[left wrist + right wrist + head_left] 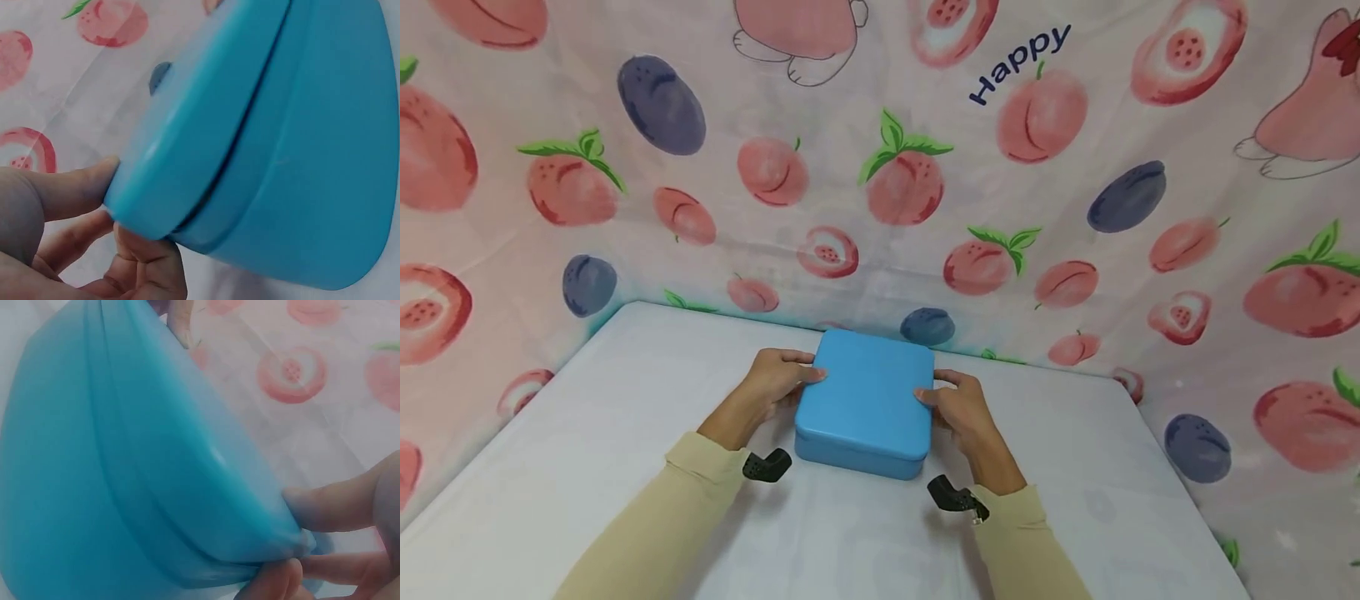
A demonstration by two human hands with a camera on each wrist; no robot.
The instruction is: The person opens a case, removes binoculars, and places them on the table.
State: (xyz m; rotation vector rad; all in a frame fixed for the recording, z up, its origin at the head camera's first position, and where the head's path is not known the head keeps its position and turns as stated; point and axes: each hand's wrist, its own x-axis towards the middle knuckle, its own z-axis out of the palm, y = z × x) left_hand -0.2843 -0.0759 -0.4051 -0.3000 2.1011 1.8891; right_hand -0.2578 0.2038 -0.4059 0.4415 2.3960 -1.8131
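A square blue box (861, 467) with rounded corners stands on the white table, its lid (872, 392) on top. My left hand (777, 382) pinches the lid's left edge, thumb on the upper face and fingers curled below the rim. On the opposite side my right hand (957, 407) pinches the lid's right edge the same way. In the left wrist view a dark, narrow gap runs between the lid (181, 156) and the box body (312, 187). The right wrist view shows the seam under the lid (187, 456) too. Whatever the box holds is hidden.
The white tabletop (595, 467) spreads around the box. Behind and beside it hangs a pink cloth (865, 92) printed with peaches and plums, meeting the table's back edge close behind the box. A small black wrist camera (767, 466) sits at each sleeve cuff.
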